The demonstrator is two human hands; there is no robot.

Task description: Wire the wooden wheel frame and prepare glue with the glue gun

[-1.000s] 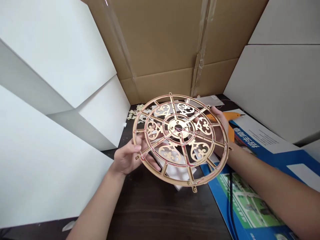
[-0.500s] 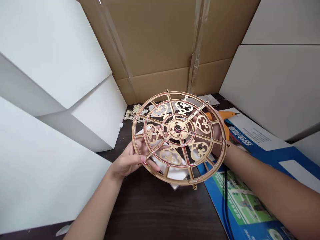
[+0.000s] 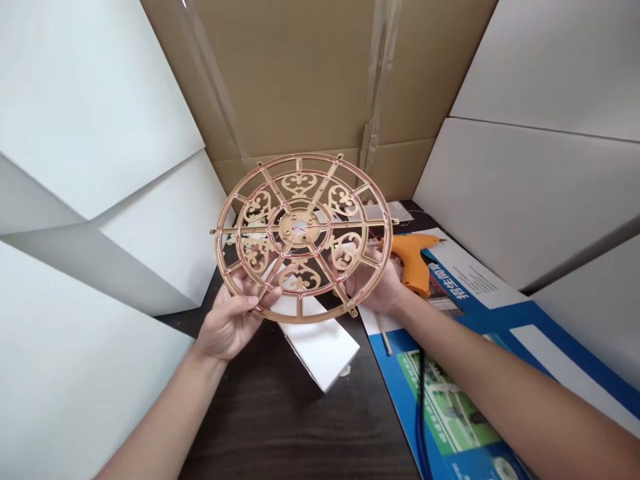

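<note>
Both my hands hold up a round, gold-coloured fretwork wheel [image 3: 299, 227] with spokes, a central hub and scrolled heart-shaped panels. Thin red lines run along its ribs. My left hand [image 3: 231, 315] grips the lower left of the rim, with its fingers curled over the frame. My right hand [image 3: 374, 288] holds the lower right from behind the wheel, partly hidden by it. An orange glue gun [image 3: 411, 259] lies just beyond my right hand.
A white foam block [image 3: 320, 350] lies under the wheel on the dark wooden table [image 3: 280, 427]. A blue printed board [image 3: 450, 407] with a black cable [image 3: 423, 427] and a thin wooden stick [image 3: 384, 333] lies at right. Cardboard [image 3: 300, 73] and white panels [image 3: 100, 100] wall the back and sides.
The wheel and both hands have moved left and away from me, so the wheel looks smaller. More of the white foam block and the glue gun now shows.
</note>
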